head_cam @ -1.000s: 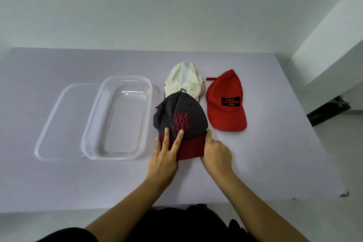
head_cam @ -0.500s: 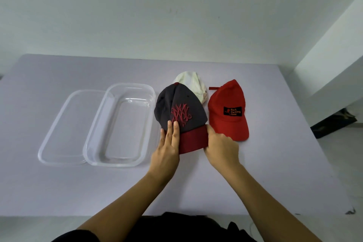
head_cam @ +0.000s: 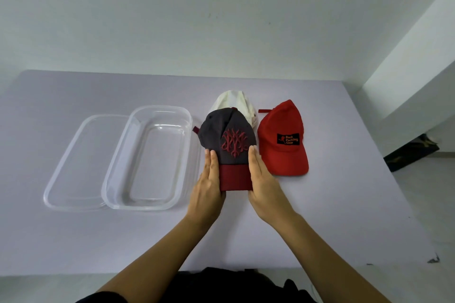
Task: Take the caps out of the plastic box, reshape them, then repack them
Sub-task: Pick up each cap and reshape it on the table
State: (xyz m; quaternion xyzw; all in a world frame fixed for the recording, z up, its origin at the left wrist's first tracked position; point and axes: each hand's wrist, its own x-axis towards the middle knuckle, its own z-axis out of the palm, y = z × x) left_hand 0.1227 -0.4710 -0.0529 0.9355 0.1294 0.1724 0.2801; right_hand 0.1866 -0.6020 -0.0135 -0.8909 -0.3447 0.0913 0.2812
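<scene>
A dark grey cap (head_cam: 227, 138) with a red emblem and a dark red brim sits mid-table. My left hand (head_cam: 208, 186) presses its left side with straight fingers, and my right hand (head_cam: 263, 179) presses its right side the same way. Behind it a white cap (head_cam: 234, 103) is mostly hidden. A red cap (head_cam: 283, 145) with a black patch lies to the right, apart from my hands. The clear plastic box (head_cam: 115, 172) stands empty to the left.
The box's clear lid (head_cam: 71, 167) lies flat at the box's left side, partly under it. The purple table (head_cam: 332, 216) ends close on the right, with floor and a dark object (head_cam: 411, 152) beyond. A white wall rises behind.
The grey cap has been pushed away from me and now covers more of the white cap. Both hands moved from its brim edge to flat positions along its two sides.
</scene>
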